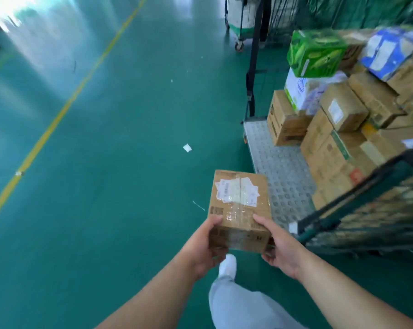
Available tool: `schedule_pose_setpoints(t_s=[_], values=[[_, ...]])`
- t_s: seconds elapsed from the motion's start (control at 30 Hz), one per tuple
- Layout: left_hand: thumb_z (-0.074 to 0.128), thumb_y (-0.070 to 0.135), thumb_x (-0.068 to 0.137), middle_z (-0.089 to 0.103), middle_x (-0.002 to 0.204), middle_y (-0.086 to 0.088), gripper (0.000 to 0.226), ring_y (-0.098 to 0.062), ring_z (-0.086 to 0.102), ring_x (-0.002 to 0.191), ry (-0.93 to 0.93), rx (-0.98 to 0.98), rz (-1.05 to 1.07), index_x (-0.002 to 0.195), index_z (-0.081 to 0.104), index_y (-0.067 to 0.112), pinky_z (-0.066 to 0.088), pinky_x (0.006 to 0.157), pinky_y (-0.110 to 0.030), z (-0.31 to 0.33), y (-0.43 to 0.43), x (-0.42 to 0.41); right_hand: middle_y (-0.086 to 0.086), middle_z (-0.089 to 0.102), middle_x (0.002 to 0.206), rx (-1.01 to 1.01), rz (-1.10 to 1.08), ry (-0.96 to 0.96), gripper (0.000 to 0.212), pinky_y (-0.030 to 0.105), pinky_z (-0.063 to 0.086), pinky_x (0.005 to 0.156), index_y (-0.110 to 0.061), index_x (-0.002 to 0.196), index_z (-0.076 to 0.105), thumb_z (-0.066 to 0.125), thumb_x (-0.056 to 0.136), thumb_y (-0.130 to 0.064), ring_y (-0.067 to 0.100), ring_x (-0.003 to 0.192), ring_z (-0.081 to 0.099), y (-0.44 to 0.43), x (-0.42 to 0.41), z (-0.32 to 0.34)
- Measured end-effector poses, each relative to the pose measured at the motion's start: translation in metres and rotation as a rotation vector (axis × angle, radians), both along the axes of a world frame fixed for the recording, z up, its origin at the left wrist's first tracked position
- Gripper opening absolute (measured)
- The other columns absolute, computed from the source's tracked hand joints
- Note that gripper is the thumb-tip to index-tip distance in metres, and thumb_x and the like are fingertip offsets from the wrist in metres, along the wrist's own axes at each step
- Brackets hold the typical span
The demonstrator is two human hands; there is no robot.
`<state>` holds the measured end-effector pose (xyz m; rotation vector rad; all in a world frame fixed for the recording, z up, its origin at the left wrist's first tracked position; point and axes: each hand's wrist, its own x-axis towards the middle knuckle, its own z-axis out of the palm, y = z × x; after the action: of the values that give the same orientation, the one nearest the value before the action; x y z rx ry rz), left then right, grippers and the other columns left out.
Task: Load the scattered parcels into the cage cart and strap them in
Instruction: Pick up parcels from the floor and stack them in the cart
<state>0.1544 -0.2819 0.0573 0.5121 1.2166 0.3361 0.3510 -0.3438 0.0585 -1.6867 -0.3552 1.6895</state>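
A small brown cardboard parcel (239, 210) with white labels and clear tape on top is held above the green floor. My left hand (205, 245) grips its near left corner and my right hand (280, 248) grips its near right corner. Just to the right stands the cage cart (279, 169) with a grey studded deck and a green mesh side (366, 222). Several stacked parcels (343, 129) fill the cart's back, topped by a green box (315, 53) and a blue and white box (388, 51).
A black upright post (254, 67) with a strap stands at the cart's far corner. Another wheeled cart (239, 22) stands further back. A yellow floor line (65, 108) runs diagonally at left. Paper scraps (187, 147) lie on the floor. My leg and white shoe (228, 267) are below the parcel.
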Motion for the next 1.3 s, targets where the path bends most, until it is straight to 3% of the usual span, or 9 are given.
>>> schedule_pose_setpoints(t_s=[0.2, 0.37, 0.47, 0.63, 0.73, 0.9, 1.03, 1.17, 1.3], values=[[0.073, 0.056, 0.075, 0.070, 0.092, -0.005, 0.055, -0.019, 0.055, 0.073, 0.089, 0.079, -0.014, 0.114, 0.073, 0.018, 0.045, 0.069, -0.029, 0.012, 0.134, 0.002, 0.003, 0.074, 0.093, 0.064, -0.074, 0.044, 0.071, 0.035, 0.039, 0.079, -0.026, 0.116, 0.072, 0.076, 0.065, -0.075, 0.020, 0.089, 0.058, 0.121, -0.005, -0.005], [0.069, 0.057, 0.080, 0.073, 0.090, -0.007, 0.059, -0.024, 0.058, 0.078, 0.075, 0.110, -0.102, 0.121, 0.071, 0.015, 0.043, 0.085, -0.037, 0.015, 0.239, 0.024, -0.001, 0.077, 0.089, 0.092, -0.121, 0.023, 0.058, 0.035, 0.039, 0.083, -0.026, 0.114, 0.070, 0.068, 0.076, -0.071, 0.019, 0.090, 0.062, 0.217, 0.016, 0.011], [0.069, 0.057, 0.080, 0.073, 0.090, -0.009, 0.061, -0.027, 0.060, 0.085, 0.061, 0.079, -0.124, 0.123, 0.069, 0.014, 0.043, 0.084, -0.038, 0.016, 0.281, 0.039, -0.001, 0.077, 0.090, 0.085, -0.174, 0.012, 0.052, 0.036, 0.041, 0.085, -0.026, 0.112, 0.069, 0.066, 0.081, -0.068, 0.020, 0.095, 0.062, 0.252, 0.025, 0.020], [0.072, 0.064, 0.067, 0.075, 0.103, -0.012, 0.074, -0.031, 0.064, 0.097, -0.011, 0.043, -0.230, 0.124, 0.068, 0.017, 0.046, 0.080, -0.037, 0.020, 0.350, 0.061, 0.000, 0.077, 0.092, 0.055, -0.291, -0.065, 0.060, 0.034, 0.042, 0.082, -0.027, 0.114, 0.069, 0.068, 0.076, -0.072, 0.020, 0.094, 0.061, 0.304, 0.034, 0.030], [0.069, 0.064, 0.073, 0.075, 0.109, -0.013, 0.069, -0.032, 0.063, 0.100, -0.059, 0.062, -0.284, 0.124, 0.068, 0.018, 0.047, 0.085, -0.039, 0.029, 0.396, 0.073, -0.004, 0.077, 0.086, 0.053, -0.427, -0.111, 0.053, 0.034, 0.041, 0.082, -0.027, 0.111, 0.070, 0.068, 0.079, -0.068, 0.018, 0.091, 0.061, 0.337, 0.032, 0.036], [0.072, 0.057, 0.075, 0.074, 0.111, -0.016, 0.064, -0.032, 0.065, 0.094, -0.168, 0.092, -0.377, 0.123, 0.068, 0.015, 0.052, 0.082, -0.038, 0.063, 0.463, 0.100, 0.001, 0.079, 0.100, 0.100, -0.687, -0.109, 0.053, 0.037, 0.043, 0.084, -0.030, 0.116, 0.068, 0.074, 0.077, -0.065, 0.021, 0.101, 0.065, 0.384, 0.026, 0.062], [0.075, 0.055, 0.079, 0.077, 0.107, -0.016, 0.058, -0.033, 0.065, 0.097, -0.188, 0.096, -0.444, 0.122, 0.071, 0.015, 0.055, 0.092, -0.041, 0.076, 0.499, 0.139, -0.002, 0.078, 0.104, 0.154, -0.848, -0.135, 0.067, 0.043, 0.047, 0.097, -0.036, 0.119, 0.068, 0.077, 0.065, -0.074, 0.022, 0.109, 0.065, 0.407, 0.044, 0.072], [0.069, 0.048, 0.091, 0.079, 0.097, -0.010, 0.046, -0.031, 0.068, 0.100, -0.225, 0.086, -0.547, 0.121, 0.071, 0.014, 0.050, 0.105, -0.044, 0.082, 0.514, 0.192, 0.003, 0.078, 0.105, 0.221, -0.986, -0.130, 0.057, 0.040, 0.046, 0.092, -0.030, 0.123, 0.065, 0.071, 0.079, -0.066, 0.024, 0.109, 0.065, 0.410, 0.075, 0.078], [0.067, 0.053, 0.091, 0.079, 0.101, -0.011, 0.046, -0.032, 0.069, 0.103, -0.179, 0.087, -0.659, 0.121, 0.071, 0.018, 0.053, 0.095, -0.042, 0.076, 0.523, 0.256, 0.006, 0.078, 0.100, 0.287, -1.100, -0.109, 0.045, 0.037, 0.055, 0.081, -0.020, 0.124, 0.066, 0.069, 0.090, -0.049, 0.023, 0.096, 0.070, 0.413, 0.121, 0.074]])
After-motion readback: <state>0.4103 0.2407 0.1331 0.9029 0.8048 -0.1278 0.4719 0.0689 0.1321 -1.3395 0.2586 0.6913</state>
